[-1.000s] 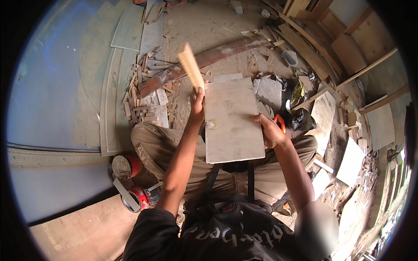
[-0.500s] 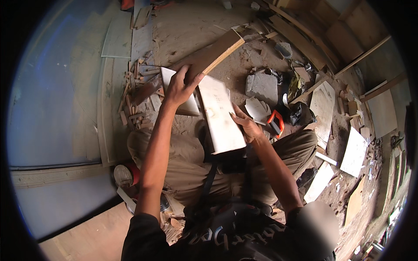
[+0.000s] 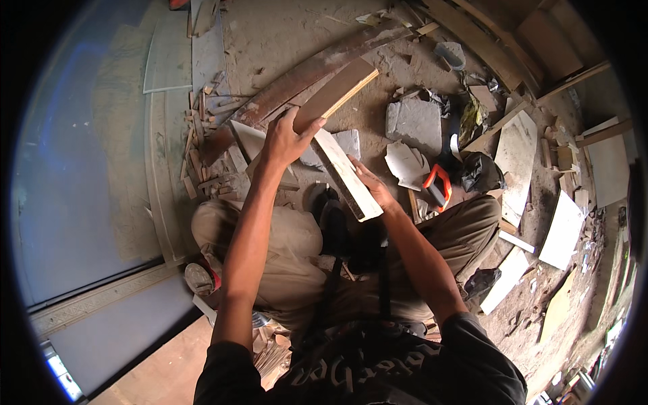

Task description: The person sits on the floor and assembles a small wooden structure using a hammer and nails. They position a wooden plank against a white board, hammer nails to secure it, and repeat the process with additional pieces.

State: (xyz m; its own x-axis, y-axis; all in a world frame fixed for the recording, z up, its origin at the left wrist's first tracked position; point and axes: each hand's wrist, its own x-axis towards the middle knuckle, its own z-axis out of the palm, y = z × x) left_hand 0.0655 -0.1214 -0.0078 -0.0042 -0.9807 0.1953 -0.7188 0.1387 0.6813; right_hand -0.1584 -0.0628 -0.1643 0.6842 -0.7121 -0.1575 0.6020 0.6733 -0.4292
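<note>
My left hand (image 3: 287, 140) is closed around a brown-faced board (image 3: 331, 93) with a pale raw edge, which slants up and to the right. A narrower white-faced board (image 3: 351, 177) runs down from beside my left thumb, tilted so that its dark side shows. My right hand (image 3: 373, 185) grips this board along its right side near the lower end. Whether the two boards touch or are joined at my left hand, I cannot tell. Behind my left wrist, another white-faced board (image 3: 251, 140) is partly hidden.
A long reddish-brown beam (image 3: 304, 71) lies beyond my hands. To the right are a grey block (image 3: 413, 125), an orange-and-black handle (image 3: 439, 185), a black plastic bag (image 3: 482, 172) and white panels (image 3: 562, 229). Wood scraps (image 3: 196, 152) lie at the left, beside a large bluish panel (image 3: 81, 169).
The white-faced board has turned from showing its broad face to showing its narrow side. The brown-faced board has shifted slightly down. Both hands keep their grip, and the whole view has shifted a little.
</note>
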